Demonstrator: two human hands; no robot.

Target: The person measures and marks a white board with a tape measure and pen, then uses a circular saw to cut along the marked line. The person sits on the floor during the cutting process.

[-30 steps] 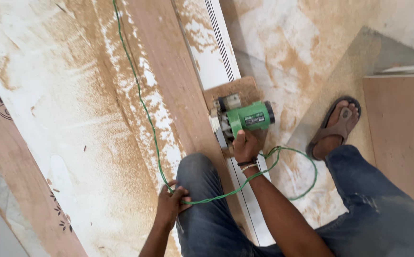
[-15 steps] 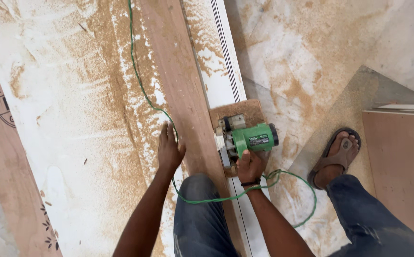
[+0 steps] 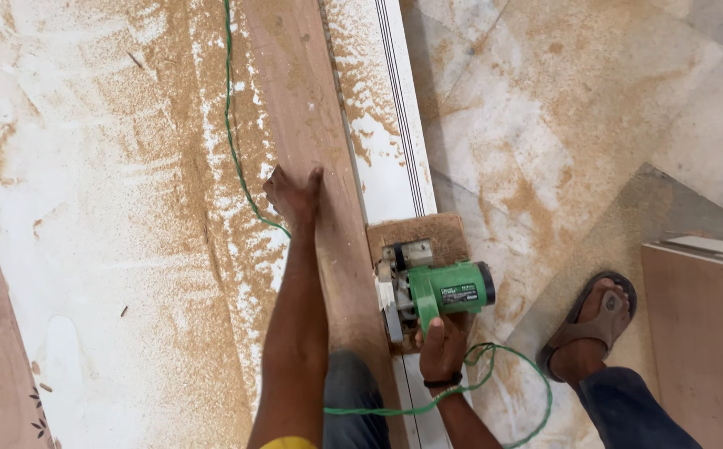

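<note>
A green circular saw [image 3: 432,288] sits on a white board [image 3: 390,141] beside a long brown wooden plank [image 3: 307,108], with a sawdust-caked base under it. My right hand [image 3: 443,349] grips the rear handle of the saw. My left hand [image 3: 295,198] lies flat on the plank, fingers spread, a little ahead and to the left of the saw. A green power cord [image 3: 232,133] runs along the plank's left side, passes under my left arm and loops by my right wrist.
Sawdust covers a white sheet [image 3: 87,208] on the left and the tiled floor [image 3: 561,125] on the right. My sandalled foot [image 3: 590,328] rests on the floor at right. A brown panel [image 3: 706,333] lies at the right edge, another at far left.
My left hand has left the cord near my knee and moved forward to press flat on the plank. The saw and my right hand have hardly moved.
</note>
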